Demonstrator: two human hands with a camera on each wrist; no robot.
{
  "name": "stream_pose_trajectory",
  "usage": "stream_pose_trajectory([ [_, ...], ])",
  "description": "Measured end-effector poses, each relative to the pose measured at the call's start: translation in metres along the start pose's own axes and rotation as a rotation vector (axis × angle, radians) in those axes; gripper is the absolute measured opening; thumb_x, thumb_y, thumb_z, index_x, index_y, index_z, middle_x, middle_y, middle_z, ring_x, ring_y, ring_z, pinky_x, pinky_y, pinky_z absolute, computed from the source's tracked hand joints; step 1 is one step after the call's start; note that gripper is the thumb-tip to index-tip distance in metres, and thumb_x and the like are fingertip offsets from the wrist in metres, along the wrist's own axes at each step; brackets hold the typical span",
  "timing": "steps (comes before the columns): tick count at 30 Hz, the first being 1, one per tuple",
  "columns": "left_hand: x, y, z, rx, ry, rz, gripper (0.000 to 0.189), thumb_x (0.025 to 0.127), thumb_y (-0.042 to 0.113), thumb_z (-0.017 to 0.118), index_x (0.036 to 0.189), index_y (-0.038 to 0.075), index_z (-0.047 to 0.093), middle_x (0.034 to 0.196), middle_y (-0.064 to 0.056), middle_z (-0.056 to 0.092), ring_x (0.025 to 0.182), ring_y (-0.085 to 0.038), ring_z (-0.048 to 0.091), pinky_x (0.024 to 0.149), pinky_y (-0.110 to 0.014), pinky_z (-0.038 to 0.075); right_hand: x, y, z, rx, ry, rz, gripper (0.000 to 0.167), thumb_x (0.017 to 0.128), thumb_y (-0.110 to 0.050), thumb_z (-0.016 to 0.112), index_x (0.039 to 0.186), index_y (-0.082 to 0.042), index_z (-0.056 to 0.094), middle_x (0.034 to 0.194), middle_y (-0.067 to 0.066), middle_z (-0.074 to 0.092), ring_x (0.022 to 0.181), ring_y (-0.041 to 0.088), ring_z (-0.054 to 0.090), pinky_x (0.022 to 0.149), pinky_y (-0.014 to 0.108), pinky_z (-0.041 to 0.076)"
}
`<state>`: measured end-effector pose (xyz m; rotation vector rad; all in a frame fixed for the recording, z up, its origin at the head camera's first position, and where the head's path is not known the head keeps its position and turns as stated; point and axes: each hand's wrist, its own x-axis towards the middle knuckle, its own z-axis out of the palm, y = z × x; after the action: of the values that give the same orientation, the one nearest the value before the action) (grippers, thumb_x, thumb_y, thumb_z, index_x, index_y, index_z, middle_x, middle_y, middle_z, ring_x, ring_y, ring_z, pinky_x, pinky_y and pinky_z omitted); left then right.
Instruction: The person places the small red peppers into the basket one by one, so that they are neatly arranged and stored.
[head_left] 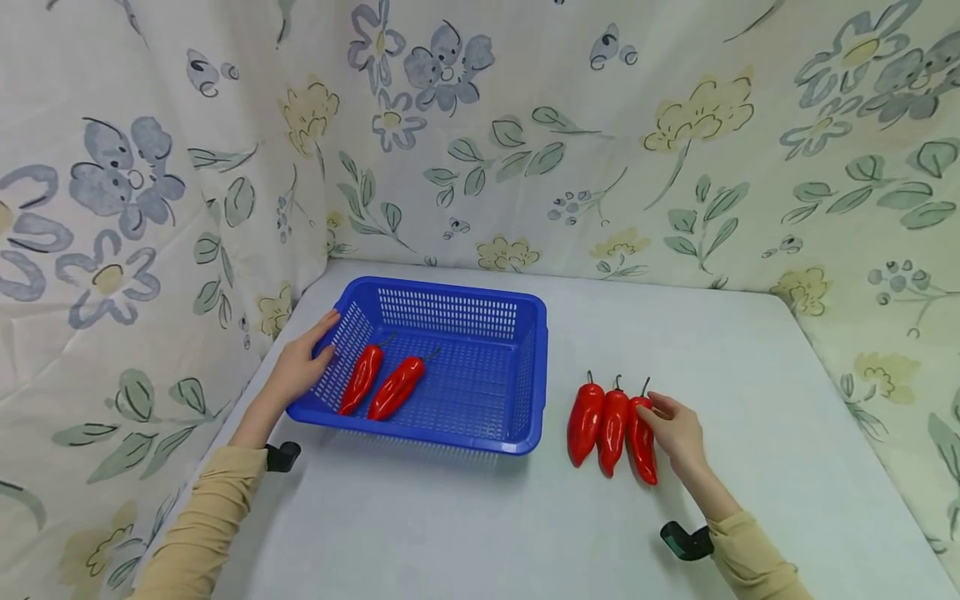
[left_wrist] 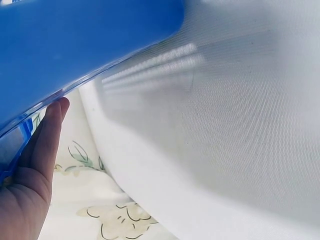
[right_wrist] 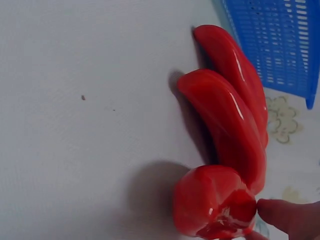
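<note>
A blue perforated plastic basket [head_left: 450, 437] stands left of centre in the head view. Inside, on its left, lie two red peppers, one nearer the wall [head_left: 362, 379] and one beside it [head_left: 397, 388]. My left hand [head_left: 296, 367] rests on the left rim, its visible fingers fairly straight. Right of the basket, a left pepper [head_left: 585, 423] and a middle pepper [head_left: 613, 427] lie side by side. My right hand [head_left: 678, 429] pinches the rightmost pepper [right_wrist: 212, 200] near its stem end; the far fingers are partly hidden in the right wrist view.
A white table [head_left: 465, 533] carries everything. Floral cloth [head_left: 525, 150] hangs behind it and along both sides. A dark device [head_left: 282, 457] sits at the left wrist and another [head_left: 686, 542] at the right wrist.
</note>
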<state>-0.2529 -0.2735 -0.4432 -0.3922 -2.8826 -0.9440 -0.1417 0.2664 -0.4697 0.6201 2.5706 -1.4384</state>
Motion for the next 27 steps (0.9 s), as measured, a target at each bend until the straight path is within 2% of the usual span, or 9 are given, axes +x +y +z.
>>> stream_pose_trajectory([
  [11,0.0008,-0.0001,0.0002,0.003,0.005,0.002,0.054,0.095,0.007,0.047,0.147,0.01,0.034,0.155,-0.011,0.029,0.137,-0.043,0.033,0.108,-0.061,0.03,-0.0035,-0.0001,0.0051,-0.102,0.049,-0.049,0.051,0.096,-0.023,0.05,0.139,0.006,0.041,0.136,0.032,0.046,0.123,0.044,0.045,0.103,0.053,0.043],
  [18,0.0002,0.0004,0.0003,0.001,-0.001,-0.011,0.054,0.095,0.007,0.046,0.148,0.01,0.033,0.155,-0.01,0.029,0.137,-0.043,0.033,0.108,-0.062,0.03,-0.0048,0.0001,0.0063,-0.166,0.086,-0.098,0.048,0.095,-0.021,0.053,0.134,0.007,0.046,0.129,0.033,0.052,0.116,0.046,0.052,0.092,0.05,0.052],
  [27,0.0001,0.0007,-0.0006,0.006,0.002,0.0,0.054,0.095,0.007,0.046,0.147,0.01,0.034,0.155,-0.01,0.029,0.136,-0.043,0.034,0.108,-0.062,0.029,-0.005,0.0053,0.009,-0.192,0.132,-0.144,0.046,0.093,-0.017,0.053,0.131,0.008,0.049,0.125,0.032,0.055,0.111,0.047,0.056,0.09,0.051,0.053],
])
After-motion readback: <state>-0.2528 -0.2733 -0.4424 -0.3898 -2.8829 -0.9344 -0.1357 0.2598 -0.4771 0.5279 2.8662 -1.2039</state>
